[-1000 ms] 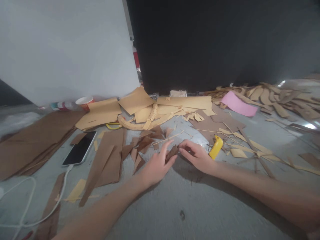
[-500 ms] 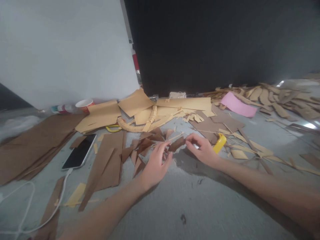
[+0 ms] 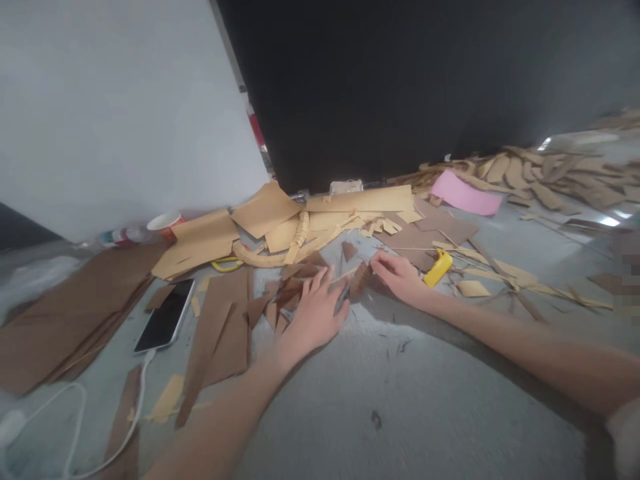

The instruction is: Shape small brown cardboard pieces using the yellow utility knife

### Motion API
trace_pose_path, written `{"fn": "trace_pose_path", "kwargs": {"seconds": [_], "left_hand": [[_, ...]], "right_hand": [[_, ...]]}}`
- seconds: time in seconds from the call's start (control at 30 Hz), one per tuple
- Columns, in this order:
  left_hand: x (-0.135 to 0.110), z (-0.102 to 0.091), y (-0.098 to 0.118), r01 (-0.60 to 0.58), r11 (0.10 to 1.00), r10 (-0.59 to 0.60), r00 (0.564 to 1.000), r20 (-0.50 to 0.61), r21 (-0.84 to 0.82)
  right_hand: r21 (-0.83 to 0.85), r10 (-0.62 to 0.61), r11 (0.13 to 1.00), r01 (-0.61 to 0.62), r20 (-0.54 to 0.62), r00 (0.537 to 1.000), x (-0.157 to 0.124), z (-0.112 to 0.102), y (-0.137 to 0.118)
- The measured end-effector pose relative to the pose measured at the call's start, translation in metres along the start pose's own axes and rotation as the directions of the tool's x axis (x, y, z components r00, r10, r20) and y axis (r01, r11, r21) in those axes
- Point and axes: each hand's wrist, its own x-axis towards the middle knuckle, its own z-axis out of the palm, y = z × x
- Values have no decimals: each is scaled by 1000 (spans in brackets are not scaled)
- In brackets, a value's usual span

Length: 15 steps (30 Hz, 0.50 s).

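Note:
Pinched at the fingertips of my right hand [image 3: 400,279] is a small brown cardboard piece [image 3: 359,281], tilted, with ridges across it. My left hand [image 3: 320,312] lies with its fingers spread at the edge of a heap of brown cardboard scraps [image 3: 299,272], just left of that piece. A thin pale strip [image 3: 345,274] runs between the two hands. Right of my right hand lies a yellow tool handle [image 3: 438,268]; its kind is unclear. Behind the scraps is a curved form wrapped in tan paper [image 3: 265,257].
On the left are a phone [image 3: 166,317] with a white cable [image 3: 143,387], stacked brown cardboard sheets [image 3: 75,313] and a paper cup [image 3: 167,223]. Tan sheets [image 3: 200,243] stand along the back. A pink paper [image 3: 465,193] and a pile of cardboard strips [image 3: 545,173] lie at the right.
My left hand has opened out, its fingers spreading over the scraps. The brown piece in my right hand has turned more upright. The whole view has tilted slightly.

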Motion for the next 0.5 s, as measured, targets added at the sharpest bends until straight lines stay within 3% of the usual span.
{"fn": "trace_pose_path", "kwargs": {"seconds": [0.23,0.4,0.5], "left_hand": [[-2,11,-3,-11,999,14,996,-88,32],[-3,17,-7,-35,999,37,990,-139,19],[-3,17,-7,-27,1000,29,990,-138,16]], "right_hand": [[-128,-100,984,121,157,983,-1,2,2],[-280,-319,856,434,375,870,-7,7,-6],[-367,-334,806,465,366,868,-8,5,-10]]}}
